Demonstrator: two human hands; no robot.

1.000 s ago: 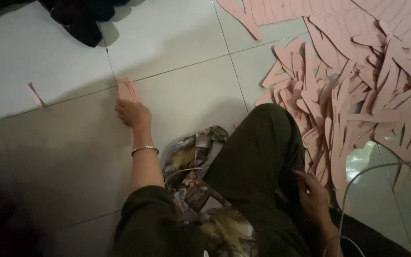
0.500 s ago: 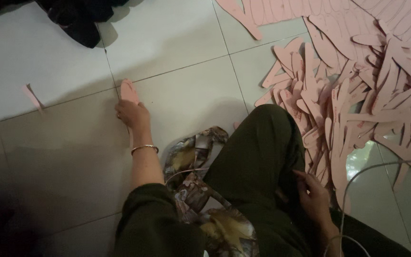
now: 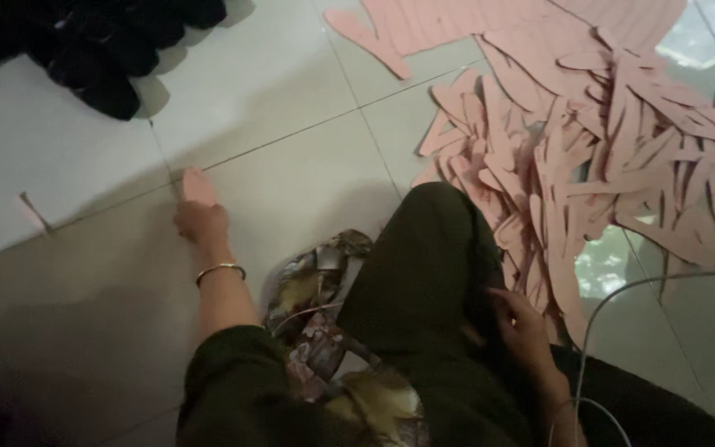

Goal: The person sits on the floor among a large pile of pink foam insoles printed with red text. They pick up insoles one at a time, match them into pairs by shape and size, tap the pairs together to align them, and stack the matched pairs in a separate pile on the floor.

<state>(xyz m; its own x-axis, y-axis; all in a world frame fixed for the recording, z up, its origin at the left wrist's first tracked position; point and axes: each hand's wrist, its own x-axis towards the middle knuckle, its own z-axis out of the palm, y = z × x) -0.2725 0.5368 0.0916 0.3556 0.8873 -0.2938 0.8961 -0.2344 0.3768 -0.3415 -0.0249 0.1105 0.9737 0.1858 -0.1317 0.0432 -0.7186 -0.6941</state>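
Little changed since the earlier frames: left hand [image 3: 200, 222] remains stretched out on the floor tiles [image 3: 291, 99], fingers curled over one pink cut-out piece [image 3: 199, 185], which lies flat just ahead of the knuckles. One thin bangle [image 3: 219, 268] on that wrist. Right hand [image 3: 523, 327] stays beside the raised knee, fingers loosely bent on the dark trouser leg [image 3: 424, 273]; whether it grips anything cannot be told. One large heap of pink pieces [image 3: 589, 157], too many to count, right of the knee. One stray pink sliver [image 3: 33, 209] at left. One dark cloth bundle [image 3: 101, 41] top left. One patterned fabric [image 3: 316, 314] between the arms. One white cable [image 3: 622, 298] at right.
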